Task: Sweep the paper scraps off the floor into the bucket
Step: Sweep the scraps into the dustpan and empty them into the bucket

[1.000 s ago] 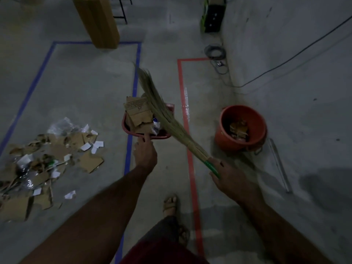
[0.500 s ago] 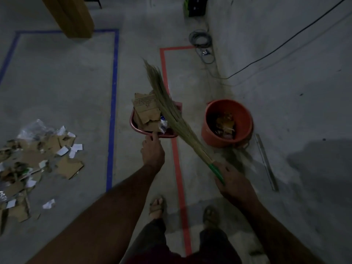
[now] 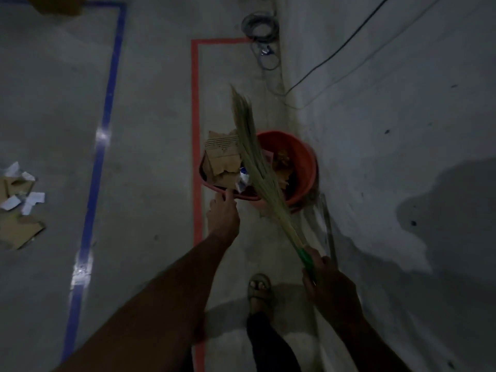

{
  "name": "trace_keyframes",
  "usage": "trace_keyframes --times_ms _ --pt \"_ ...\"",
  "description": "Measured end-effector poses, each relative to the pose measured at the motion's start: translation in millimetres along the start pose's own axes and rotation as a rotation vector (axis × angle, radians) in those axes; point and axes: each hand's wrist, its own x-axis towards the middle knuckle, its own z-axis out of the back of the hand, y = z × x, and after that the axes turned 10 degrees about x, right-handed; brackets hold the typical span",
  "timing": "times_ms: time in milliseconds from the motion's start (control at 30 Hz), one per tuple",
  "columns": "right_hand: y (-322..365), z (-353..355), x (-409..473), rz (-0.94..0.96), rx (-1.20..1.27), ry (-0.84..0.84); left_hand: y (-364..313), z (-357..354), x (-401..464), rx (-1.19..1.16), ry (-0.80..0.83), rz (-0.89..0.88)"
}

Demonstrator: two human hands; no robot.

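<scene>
The left hand [image 3: 222, 214] grips a red dustpan [image 3: 214, 183] full of cardboard scraps [image 3: 221, 159], touching the orange bucket [image 3: 306, 170] at its 9 o'clock. The right hand [image 3: 328, 284] grips the grass broom [image 3: 257, 167].

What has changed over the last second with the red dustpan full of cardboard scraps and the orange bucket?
The left hand has carried the red plastic dustpan, loaded with brown cardboard scraps, rightward to the round orange plastic bucket, and its far edge now overlaps the rim. Nothing was let go. The right hand still grips the straw broom by its green handle, and the leftover scrap pile lies untouched on the floor.
</scene>
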Motion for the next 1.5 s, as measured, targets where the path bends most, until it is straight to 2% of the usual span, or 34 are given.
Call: trace_keyframes --times_ms 167,367,500,633,767,933,1100,1267,1433,1500 --pt "-65 -18 26 -0.01 0.049 -0.013 -52 -63 32 0.012 0.119 0.01" --pt "-92 -47 69 -0.033 -0.003 -0.097 -68 -101 88 0.087 0.237 -0.044" --pt "-102 -56 94 -0.092 -0.056 -0.071 -84 -94 111 0.268 0.195 -0.114" --pt "-105 -57 98 -0.206 -0.066 -0.093 -97 -83 128 0.324 0.143 -0.205" --pt "-105 -50 80 -0.032 -0.136 -0.201 -118 -64 131 0.426 0.205 -0.353" --pt "-92 -37 67 -0.08 -0.054 -0.321 -127 -43 121 0.504 0.185 -0.222" --pt "-92 -35 57 -0.102 -0.061 -0.213 -129 -20 111 0.619 0.166 -0.256" --pt "-75 -18 41 -0.093 -0.018 -0.247 -122 4 87 0.615 0.171 -0.219" --pt "-59 3 17 -0.121 0.017 -0.186 -101 27 57 0.556 0.149 -0.186" --pt "-48 15 12 -0.164 0.066 -0.188 -93 40 39 0.441 0.105 -0.126"
